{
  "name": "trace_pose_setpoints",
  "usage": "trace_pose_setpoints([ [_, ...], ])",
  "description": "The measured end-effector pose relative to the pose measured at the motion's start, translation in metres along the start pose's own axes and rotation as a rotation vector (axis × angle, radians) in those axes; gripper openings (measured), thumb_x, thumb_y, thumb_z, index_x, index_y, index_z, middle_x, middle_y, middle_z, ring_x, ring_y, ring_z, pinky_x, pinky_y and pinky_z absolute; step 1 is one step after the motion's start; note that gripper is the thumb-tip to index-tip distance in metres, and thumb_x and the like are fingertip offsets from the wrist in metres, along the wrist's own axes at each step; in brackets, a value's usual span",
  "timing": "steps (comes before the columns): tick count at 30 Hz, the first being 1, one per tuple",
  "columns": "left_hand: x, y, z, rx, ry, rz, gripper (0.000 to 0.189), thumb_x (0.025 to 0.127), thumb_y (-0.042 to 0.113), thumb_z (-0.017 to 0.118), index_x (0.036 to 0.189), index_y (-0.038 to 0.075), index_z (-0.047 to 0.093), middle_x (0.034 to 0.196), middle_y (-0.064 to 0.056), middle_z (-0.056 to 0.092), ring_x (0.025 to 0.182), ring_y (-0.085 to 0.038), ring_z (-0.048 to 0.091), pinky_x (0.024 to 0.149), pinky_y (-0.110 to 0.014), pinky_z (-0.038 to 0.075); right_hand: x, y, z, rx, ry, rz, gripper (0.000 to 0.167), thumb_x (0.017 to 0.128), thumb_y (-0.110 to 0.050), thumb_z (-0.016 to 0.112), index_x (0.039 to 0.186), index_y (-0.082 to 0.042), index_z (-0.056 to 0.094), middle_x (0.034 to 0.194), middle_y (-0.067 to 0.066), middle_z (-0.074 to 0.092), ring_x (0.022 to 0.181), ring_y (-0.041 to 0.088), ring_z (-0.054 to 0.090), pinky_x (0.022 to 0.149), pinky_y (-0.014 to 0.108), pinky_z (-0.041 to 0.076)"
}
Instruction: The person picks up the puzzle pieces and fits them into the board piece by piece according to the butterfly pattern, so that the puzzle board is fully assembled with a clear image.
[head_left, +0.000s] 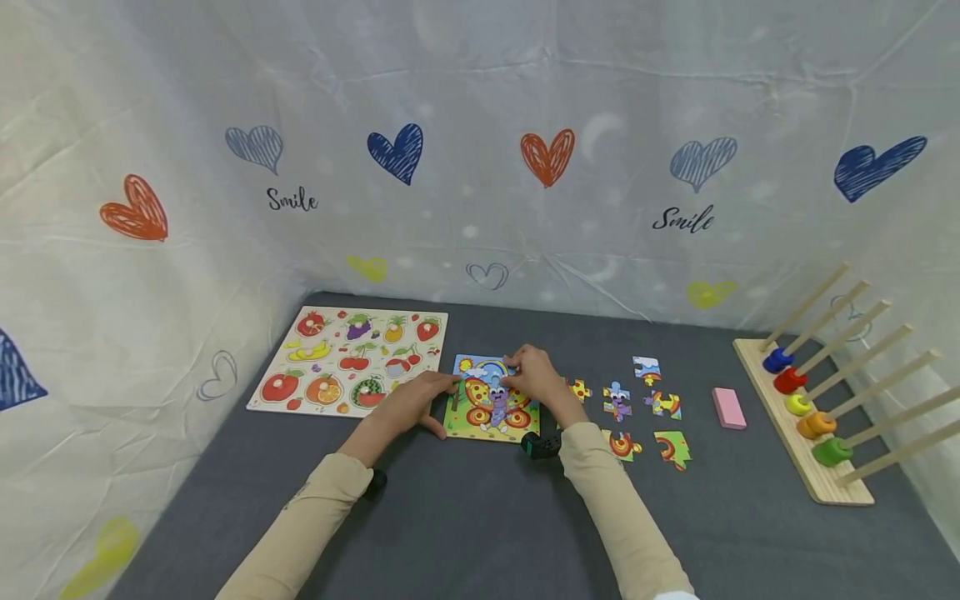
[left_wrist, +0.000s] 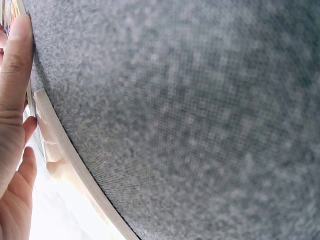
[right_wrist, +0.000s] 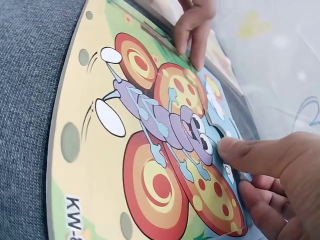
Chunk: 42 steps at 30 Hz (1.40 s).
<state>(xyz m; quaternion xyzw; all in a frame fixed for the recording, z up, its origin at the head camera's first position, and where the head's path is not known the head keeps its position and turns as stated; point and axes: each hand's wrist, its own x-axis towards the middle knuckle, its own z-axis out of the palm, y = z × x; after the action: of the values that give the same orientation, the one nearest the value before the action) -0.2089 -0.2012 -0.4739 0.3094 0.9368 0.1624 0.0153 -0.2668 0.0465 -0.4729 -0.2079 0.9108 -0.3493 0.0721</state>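
A butterfly jigsaw board [head_left: 487,429] lies flat on the table between the hands. My left hand [head_left: 411,408] rests at its left side; the right wrist view shows those fingertips [right_wrist: 195,42] touching the picture near the edge. At the board's top right, my right hand [head_left: 536,375] pinches a puzzle piece, thumb [right_wrist: 235,152] beside the butterfly's head and other fingers near the rim. That hand hides most of the piece. Several loose puzzle pieces [head_left: 617,401] lie right of the board. In the left wrist view, the thumb [left_wrist: 17,65] is straight at the board's side.
A fruit board [head_left: 341,342] lies at the back left. On the right are a pink block [head_left: 729,408] and a wooden peg stand [head_left: 806,442] with coloured rings. A printed curtain [head_left: 472,100] hangs behind the dark table [head_left: 450,517].
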Motion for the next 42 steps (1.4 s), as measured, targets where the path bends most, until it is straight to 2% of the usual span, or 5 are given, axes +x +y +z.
trace_pose_setpoints([
  [11,-0.001,0.001,0.000,-0.013,0.002,0.010,0.072,0.062,0.041,0.086,0.119,0.003,0.061,0.134,-0.013,0.054,0.123,-0.029,0.050,0.096,-0.043,0.048,-0.004,0.003,0.004,-0.015,0.066,-0.047,0.054,0.082,-0.017,0.077,0.127,0.005,0.058,0.107,0.018,0.061,0.084,0.024,0.059,0.071,0.036,0.053],
  [22,-0.001,-0.001,0.001,-0.001,0.006,0.008,0.072,0.062,0.042,0.085,0.118,0.005,0.061,0.134,-0.011,0.055,0.122,-0.029,0.051,0.093,-0.042,0.050,-0.010,0.014,0.010,0.268,0.232,-0.046,0.048,0.075,0.001,0.079,0.120,0.004,0.064,0.103,0.016,0.068,0.095,0.029,0.065,0.081,0.033,0.056],
  [30,0.001,-0.001,0.002,-0.019,0.000,0.015,0.074,0.063,0.042,0.085,0.121,0.004,0.060,0.136,-0.011,0.053,0.123,-0.029,0.050,0.093,-0.043,0.049,-0.008,0.022,0.018,0.298,0.313,-0.083,0.038,0.077,0.002,0.077,0.114,0.004,0.067,0.098,0.014,0.069,0.092,0.027,0.067,0.077,0.028,0.057],
  [37,0.000,0.000,0.002,-0.029,-0.001,0.022,0.071,0.062,0.040,0.086,0.118,0.003,0.061,0.138,-0.010,0.052,0.124,-0.030,0.049,0.092,-0.043,0.050,-0.014,0.034,-0.001,0.443,0.320,-0.145,0.035,0.083,0.003,0.071,0.117,0.009,0.063,0.105,0.022,0.068,0.096,0.035,0.066,0.085,0.040,0.054],
  [42,-0.001,0.000,0.000,0.021,-0.007,0.015,0.071,0.062,0.043,0.085,0.117,0.004,0.061,0.138,-0.010,0.052,0.123,-0.030,0.050,0.090,-0.042,0.051,-0.027,0.060,-0.030,0.550,0.306,-0.113,0.035,0.087,0.001,0.067,0.120,0.011,0.060,0.111,0.027,0.064,0.101,0.038,0.063,0.082,0.024,0.054],
])
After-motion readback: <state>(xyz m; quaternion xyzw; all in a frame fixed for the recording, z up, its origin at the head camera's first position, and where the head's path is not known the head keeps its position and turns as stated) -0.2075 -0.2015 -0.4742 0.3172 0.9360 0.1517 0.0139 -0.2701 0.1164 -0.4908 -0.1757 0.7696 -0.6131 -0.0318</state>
